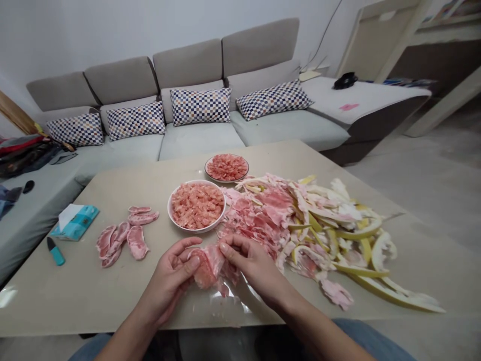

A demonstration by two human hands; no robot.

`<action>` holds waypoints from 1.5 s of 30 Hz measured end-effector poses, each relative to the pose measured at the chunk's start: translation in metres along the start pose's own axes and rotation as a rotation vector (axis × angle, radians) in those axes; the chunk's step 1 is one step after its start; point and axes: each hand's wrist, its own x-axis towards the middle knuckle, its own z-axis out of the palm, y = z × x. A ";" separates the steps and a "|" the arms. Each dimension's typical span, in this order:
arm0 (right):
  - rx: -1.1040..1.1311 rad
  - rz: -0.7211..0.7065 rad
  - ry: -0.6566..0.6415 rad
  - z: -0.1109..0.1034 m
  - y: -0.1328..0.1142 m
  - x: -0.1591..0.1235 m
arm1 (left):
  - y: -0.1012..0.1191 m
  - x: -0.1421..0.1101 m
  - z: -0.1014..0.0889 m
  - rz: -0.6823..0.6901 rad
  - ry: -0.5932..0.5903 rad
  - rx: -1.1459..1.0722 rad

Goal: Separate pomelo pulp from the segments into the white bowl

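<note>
Close to the table's near edge, my left hand (178,273) holds a pink pomelo segment (205,271) between thumb and fingers. My right hand (251,263) pinches the pale membrane (218,258) on the segment's right side. Just beyond my hands is a white bowl (170,213) heaped with peeled pomelo flesh (196,204). A dark-rimmed plate (246,174) of redder flesh stands behind it. Several unpeeled pomelo segments (138,242) lie to the left. To the right spreads a large heap of pink membranes (259,215) and yellow-green rinds (364,233).
At the table's left are a blue tissue pack (78,223) and a teal-handled knife (56,252). A long rind strip (398,296) reaches toward the right near edge of the table (112,296). A sofa (199,143) with checkered cushions (201,106) stands beyond.
</note>
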 end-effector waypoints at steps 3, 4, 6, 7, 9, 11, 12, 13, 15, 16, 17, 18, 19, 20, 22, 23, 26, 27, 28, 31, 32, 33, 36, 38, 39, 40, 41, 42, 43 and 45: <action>0.037 0.005 -0.012 -0.002 -0.002 -0.001 | 0.002 0.000 0.000 -0.042 0.007 -0.039; 0.034 -0.002 -0.001 -0.002 -0.003 -0.001 | 0.003 0.001 0.000 -0.047 0.011 -0.048; 0.017 0.008 -0.008 0.000 -0.003 -0.002 | 0.002 0.003 0.001 -0.049 0.027 -0.055; 0.010 0.025 -0.034 0.001 -0.003 -0.002 | 0.002 0.003 0.001 -0.047 0.036 -0.053; 0.016 0.053 -0.092 0.002 -0.002 -0.003 | 0.002 0.004 0.002 -0.041 0.054 -0.040; 0.053 0.062 -0.113 0.004 0.001 -0.002 | 0.002 0.004 0.003 -0.033 0.055 -0.025; 0.081 0.061 -0.108 0.004 0.002 -0.002 | 0.001 0.003 0.004 -0.032 0.047 -0.020; 0.106 0.060 -0.099 0.004 0.003 -0.001 | 0.001 0.003 0.005 -0.035 0.033 -0.019; 0.127 0.049 -0.078 0.004 0.004 -0.001 | 0.001 0.002 0.007 -0.054 0.001 -0.028; 0.126 0.034 -0.065 0.004 0.004 -0.001 | 0.001 0.002 0.008 -0.067 -0.016 -0.036; 0.117 0.015 -0.052 0.004 0.004 -0.001 | 0.001 0.002 0.008 -0.080 -0.032 -0.046; 0.101 -0.005 -0.038 0.004 0.003 -0.002 | 0.001 0.002 0.008 -0.093 -0.047 -0.055; 0.083 -0.021 -0.024 0.004 0.001 -0.002 | 0.001 0.003 0.008 -0.104 -0.058 -0.061; 0.069 -0.031 -0.013 0.004 0.000 -0.003 | 0.001 0.003 0.008 -0.112 -0.067 -0.065; 0.054 -0.030 -0.011 0.004 -0.002 -0.004 | 0.001 0.004 0.007 -0.117 -0.077 -0.073; 0.056 -0.022 -0.018 0.004 -0.003 -0.004 | 0.001 0.005 0.007 -0.117 -0.080 -0.079; 0.066 -0.007 -0.035 0.000 -0.002 -0.002 | 0.001 0.005 0.008 -0.119 -0.080 -0.112; 0.048 -0.016 -0.028 -0.002 -0.002 -0.002 | 0.001 0.005 0.008 -0.122 -0.070 -0.125; 0.012 -0.039 -0.004 -0.004 -0.002 -0.001 | 0.002 0.006 0.009 -0.126 -0.054 -0.140; -0.212 -0.249 0.142 -0.008 -0.003 -0.002 | 0.005 0.007 0.012 -0.122 0.013 -0.186; -0.305 -0.357 0.181 -0.008 -0.004 -0.003 | 0.006 0.008 0.012 -0.119 0.035 -0.202; -0.394 -0.467 0.194 -0.007 -0.004 -0.004 | 0.006 0.009 0.012 -0.115 0.055 -0.217; -0.581 -0.702 0.094 -0.003 -0.002 -0.007 | 0.007 0.011 0.011 -0.106 0.075 -0.247; -0.639 -0.762 0.034 0.000 0.001 -0.007 | 0.007 0.011 0.010 -0.109 0.066 -0.247; -0.658 -0.775 0.026 0.001 0.003 -0.007 | 0.007 0.011 0.010 -0.113 0.061 -0.246; -0.671 -0.780 0.030 0.002 0.004 -0.006 | 0.008 0.010 0.010 -0.115 0.055 -0.247; -0.677 -0.777 0.041 0.002 0.005 -0.006 | 0.008 0.009 0.010 -0.113 0.049 -0.245; -0.675 -0.771 0.057 0.002 0.006 -0.005 | 0.008 0.008 0.010 -0.110 0.042 -0.240; -0.666 -0.764 0.075 0.002 0.006 -0.004 | 0.009 0.007 0.010 -0.106 0.035 -0.227; -0.633 -0.744 0.109 0.002 0.005 -0.004 | 0.009 0.006 0.009 -0.096 0.031 -0.190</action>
